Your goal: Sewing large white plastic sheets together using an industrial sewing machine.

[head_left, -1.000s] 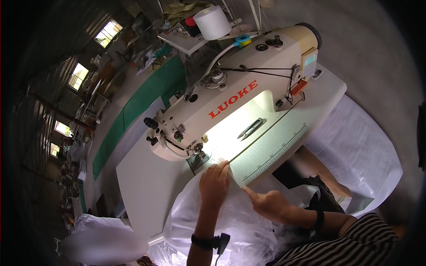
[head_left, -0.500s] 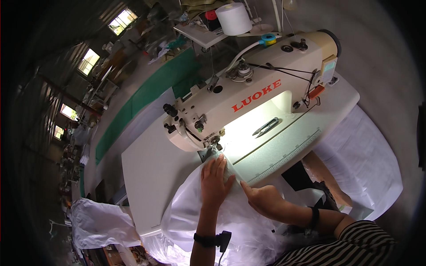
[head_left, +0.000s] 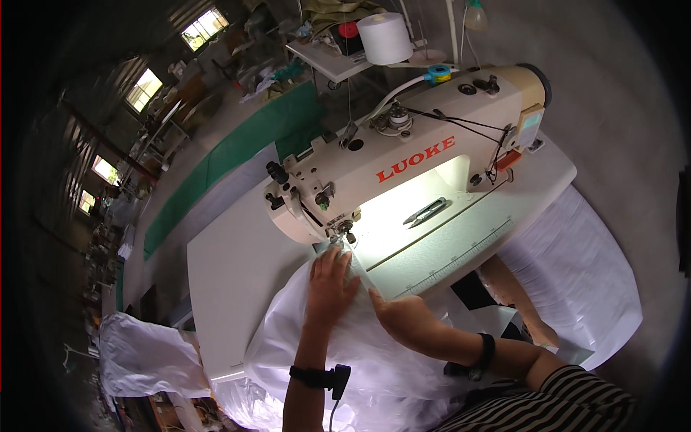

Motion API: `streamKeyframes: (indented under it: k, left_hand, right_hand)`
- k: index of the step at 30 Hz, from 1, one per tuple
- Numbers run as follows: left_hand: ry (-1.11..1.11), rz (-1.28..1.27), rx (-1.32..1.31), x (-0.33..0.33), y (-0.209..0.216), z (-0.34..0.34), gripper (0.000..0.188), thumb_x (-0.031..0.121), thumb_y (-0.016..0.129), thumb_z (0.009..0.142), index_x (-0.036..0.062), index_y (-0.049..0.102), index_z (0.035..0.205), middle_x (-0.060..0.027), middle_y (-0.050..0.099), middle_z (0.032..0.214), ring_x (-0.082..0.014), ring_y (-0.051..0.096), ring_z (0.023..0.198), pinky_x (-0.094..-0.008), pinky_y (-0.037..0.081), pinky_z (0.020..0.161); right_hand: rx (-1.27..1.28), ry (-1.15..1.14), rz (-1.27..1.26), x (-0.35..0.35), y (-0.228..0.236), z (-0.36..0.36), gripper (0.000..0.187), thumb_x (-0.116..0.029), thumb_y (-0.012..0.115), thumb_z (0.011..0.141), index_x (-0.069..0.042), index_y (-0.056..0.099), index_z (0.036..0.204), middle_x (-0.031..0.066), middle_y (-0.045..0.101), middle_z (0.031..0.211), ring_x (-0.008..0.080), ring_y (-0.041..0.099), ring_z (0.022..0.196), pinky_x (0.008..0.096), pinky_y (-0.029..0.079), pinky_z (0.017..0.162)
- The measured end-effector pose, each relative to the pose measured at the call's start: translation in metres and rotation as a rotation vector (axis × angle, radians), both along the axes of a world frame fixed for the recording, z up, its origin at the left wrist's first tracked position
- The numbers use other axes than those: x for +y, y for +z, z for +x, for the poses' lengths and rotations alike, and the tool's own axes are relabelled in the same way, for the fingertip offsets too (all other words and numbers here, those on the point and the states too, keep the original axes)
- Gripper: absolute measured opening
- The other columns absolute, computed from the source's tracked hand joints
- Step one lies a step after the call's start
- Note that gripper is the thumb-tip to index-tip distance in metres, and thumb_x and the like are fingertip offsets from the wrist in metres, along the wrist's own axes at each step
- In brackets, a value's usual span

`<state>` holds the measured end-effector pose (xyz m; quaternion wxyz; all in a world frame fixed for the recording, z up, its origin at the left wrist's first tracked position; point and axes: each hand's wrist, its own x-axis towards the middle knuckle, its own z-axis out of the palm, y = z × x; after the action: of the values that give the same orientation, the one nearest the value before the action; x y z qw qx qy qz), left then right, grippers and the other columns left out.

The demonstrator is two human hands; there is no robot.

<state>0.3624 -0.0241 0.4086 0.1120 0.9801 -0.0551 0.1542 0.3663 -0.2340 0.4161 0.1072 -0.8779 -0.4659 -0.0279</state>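
A large sheet of thin white fabric (head_left: 288,317) drapes over the front of a pale sewing machine (head_left: 425,137), its top edge reaching the presser foot (head_left: 342,232). My left hand (head_left: 332,284) lies flat on the fabric just in front of the foot, fingers stretched out and slightly apart. Right of it, my right hand (head_left: 407,320) is closed at the fabric's edge, its index finger pointing along it; the thumb is hidden. On the lit machine bed (head_left: 432,252) rests a pair of thread snips (head_left: 426,212), apart from both hands.
A white thread cone (head_left: 385,38) stands behind the machine. The pale table (head_left: 237,288) extends left. More white fabric hangs at the lower left (head_left: 147,356) and bulks at the right (head_left: 576,266). A green strip (head_left: 230,165) lies farther back.
The view has shifted, moving the machine slightly left in the picture. Both hands have edged closer to the presser foot along with the fabric. The snips stay on the bed.
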Motion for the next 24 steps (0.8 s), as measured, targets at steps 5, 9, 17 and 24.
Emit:
streamKeyframes:
  k: [5,9,17,24]
  left_hand:
    - [-0.021,-0.041,-0.002,-0.001,0.004,-0.001,0.051,0.019,0.069,0.084,0.0054,0.053,0.131,-0.0193,0.048,0.136,-0.0403,0.046,0.126,-0.0490,0.036,0.109]
    - [-0.033,-0.009,-0.002,0.005,0.008,0.000,0.050,0.022,0.069,0.084,0.0070,0.055,0.130,-0.0182,0.047,0.139,-0.0391,0.046,0.127,-0.0502,0.038,0.108]
    - [0.566,0.202,0.329,-0.001,0.003,-0.074,0.064,0.045,0.060,0.093,0.0209,0.040,0.149,-0.0122,0.029,0.158,-0.0354,0.027,0.146,-0.0691,0.028,0.107]
    - [0.419,0.107,0.150,0.055,-0.010,-0.041,0.061,0.038,0.061,0.093,0.0224,0.041,0.148,-0.0077,0.029,0.159,-0.0329,0.027,0.146,-0.0653,0.022,0.112]
  right_hand:
    - [0.024,-0.010,-0.020,0.002,0.001,-0.002,0.051,-0.005,0.059,0.085,0.006,0.053,0.134,0.0010,0.062,0.056,0.0168,0.063,0.046,0.0317,0.046,0.039]
    - [-0.026,-0.014,-0.048,0.010,-0.004,-0.005,0.050,-0.006,0.059,0.086,0.005,0.053,0.134,0.0009,0.061,0.055,0.0173,0.062,0.044,0.0318,0.045,0.038]
    - [-0.071,-0.070,0.000,0.027,-0.015,0.003,0.052,-0.008,0.056,0.086,0.005,0.052,0.135,-0.0029,0.057,0.052,0.0141,0.058,0.042,0.0307,0.044,0.038]
    - [-0.074,-0.124,-0.065,0.047,-0.011,0.037,0.051,-0.010,0.054,0.088,0.000,0.052,0.137,-0.0012,0.060,0.055,0.0191,0.062,0.046,0.0342,0.045,0.040]
